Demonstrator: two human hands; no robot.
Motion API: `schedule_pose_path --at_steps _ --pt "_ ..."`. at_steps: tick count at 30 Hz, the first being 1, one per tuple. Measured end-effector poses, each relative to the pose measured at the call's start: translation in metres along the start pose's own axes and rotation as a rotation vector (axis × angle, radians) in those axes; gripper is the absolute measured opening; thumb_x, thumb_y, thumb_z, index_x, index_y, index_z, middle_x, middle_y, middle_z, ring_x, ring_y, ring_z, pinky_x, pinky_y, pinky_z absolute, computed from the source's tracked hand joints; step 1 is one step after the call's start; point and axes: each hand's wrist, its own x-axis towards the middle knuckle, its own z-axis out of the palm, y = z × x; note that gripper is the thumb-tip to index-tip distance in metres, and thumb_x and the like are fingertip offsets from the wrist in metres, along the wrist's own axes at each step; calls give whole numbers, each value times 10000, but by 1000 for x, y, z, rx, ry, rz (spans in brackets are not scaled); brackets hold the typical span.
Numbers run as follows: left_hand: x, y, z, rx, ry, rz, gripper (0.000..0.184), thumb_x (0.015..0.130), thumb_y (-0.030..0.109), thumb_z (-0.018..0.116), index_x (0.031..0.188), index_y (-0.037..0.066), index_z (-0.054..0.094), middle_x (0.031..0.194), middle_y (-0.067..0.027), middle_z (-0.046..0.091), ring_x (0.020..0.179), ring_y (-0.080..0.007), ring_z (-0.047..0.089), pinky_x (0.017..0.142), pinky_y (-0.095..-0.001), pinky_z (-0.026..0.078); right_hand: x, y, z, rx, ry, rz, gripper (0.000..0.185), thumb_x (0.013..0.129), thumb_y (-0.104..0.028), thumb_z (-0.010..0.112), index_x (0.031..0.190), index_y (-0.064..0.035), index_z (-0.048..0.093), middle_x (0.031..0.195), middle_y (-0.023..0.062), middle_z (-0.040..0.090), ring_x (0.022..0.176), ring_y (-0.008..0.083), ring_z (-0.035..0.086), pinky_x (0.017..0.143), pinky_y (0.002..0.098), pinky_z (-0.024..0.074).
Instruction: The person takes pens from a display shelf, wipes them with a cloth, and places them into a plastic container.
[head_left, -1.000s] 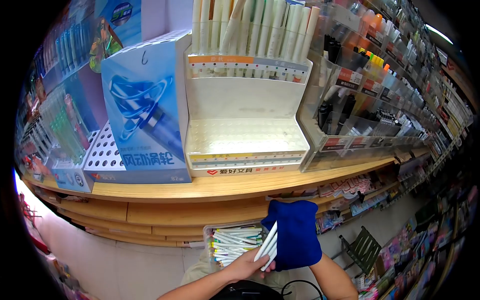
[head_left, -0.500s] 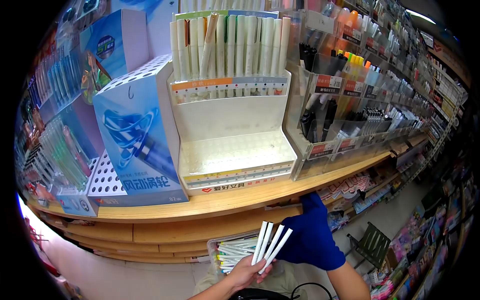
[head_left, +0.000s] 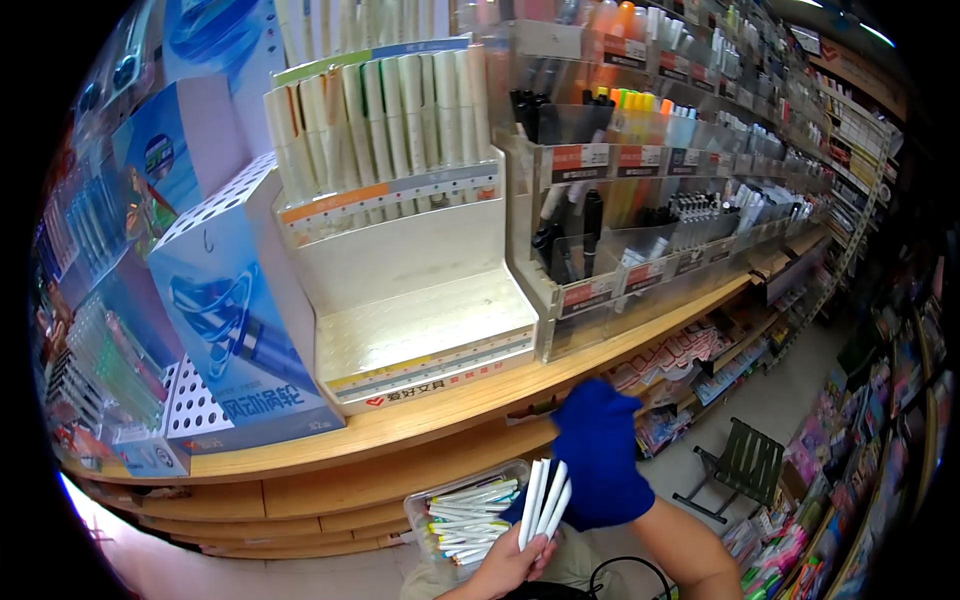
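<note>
My left hand [head_left: 512, 562] is closed around several white marker pens [head_left: 545, 500], held upright in a loose bundle. Deep blue cloth [head_left: 600, 455] covers my right hand [head_left: 605, 480] like a mitt, just behind and to the right of the pens. The fingers under it are hidden, and whether they touch the pens cannot be made out. By my left hand, a clear plastic box [head_left: 412, 510] near my lap holds many white markers [head_left: 470, 520] with coloured ends.
A white tiered pen display [head_left: 420, 300] stands on the wooden shelf [head_left: 400, 428], markers in its upper tier. Left of it is a blue cardboard display box [head_left: 235, 320]; to the right are clear pen racks [head_left: 600, 290]. A folding stool [head_left: 745, 462] stands on the floor.
The view has turned right, so the displays sit further left. The pens in my left hand are closer together than before. My covered right hand stays beside them.
</note>
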Motion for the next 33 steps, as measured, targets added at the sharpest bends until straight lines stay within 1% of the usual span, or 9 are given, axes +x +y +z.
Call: schedule_pose_path --at_steps 6,11,13,16,19,26,29,32,33 --pt "-2 5 -11 -305 -91 -53 286 953 251 510 1116 21 466 805 -49 469 641 -114 387 504 -228 341 13 6 -43 107 -64 -245 385 694 -431 619 745 -52 574 732 139 549 701 286 530 736 427 384" --pt "5 10 -5 -206 -66 -77 269 967 262 481 1074 15 488 805 -52 494 623 -119 426 497 -232 362 -26 -5 -19 213 -124 -306 260 740 -163 616 897 24 525 864 150 530 822 282 551 751 368 437" --pt "9 4 1 -38 -57 -67 242 979 262 455 1027 27 489 782 -46 499 587 -116 440 486 -228 368 -37 -15 -17 442 -185 -138 225 754 -118 603 917 13 521 903 135 537 829 262 567 742 333 459" --pt "13 -6 6 199 -67 -4 226 994 261 421 954 46 479 739 -35 498 528 -105 443 467 -218 371 -45 -40 -7 1351 -88 666 193 761 -77 595 922 -2 519 934 117 542 811 236 577 698 300 479" --pt "7 -1 14 270 -39 -9 209 996 253 413 980 56 481 731 -18 482 532 -82 433 460 -204 371 -29 -14 -14 301 -315 -92 291 656 -130 667 908 -25 565 957 166 537 909 310 536 763 366 445" --pt "4 4 11 114 -76 -29 273 980 262 461 1140 41 473 793 -22 447 625 -70 388 479 -197 332 -8 12 -8 363 121 -32 135 713 -106 634 722 -24 528 716 121 505 658 259 518 563 324 423" --pt "3 -19 -5 199 -66 -339 363 956 188 492 1305 112 427 1180 -172 555 981 -333 576 802 -428 475 2 34 -27 62 139 42 139 717 -112 646 725 -26 537 717 112 512 657 247 522 569 322 426" --pt "10 -34 -28 -55 -180 -300 493 932 318 540 1359 152 358 1179 -149 558 999 -334 578 835 -487 462 6 39 -42 73 72 24 144 721 -117 658 728 -28 545 718 103 518 657 235 526 574 319 429" --pt "-2 0 -3 -267 -213 -169 309 967 261 489 1156 18 471 789 -30 440 624 -75 366 497 -202 314 4 36 -41 135 38 15 145 723 -119 662 729 -29 548 718 100 521 657 231 528 576 318 430"
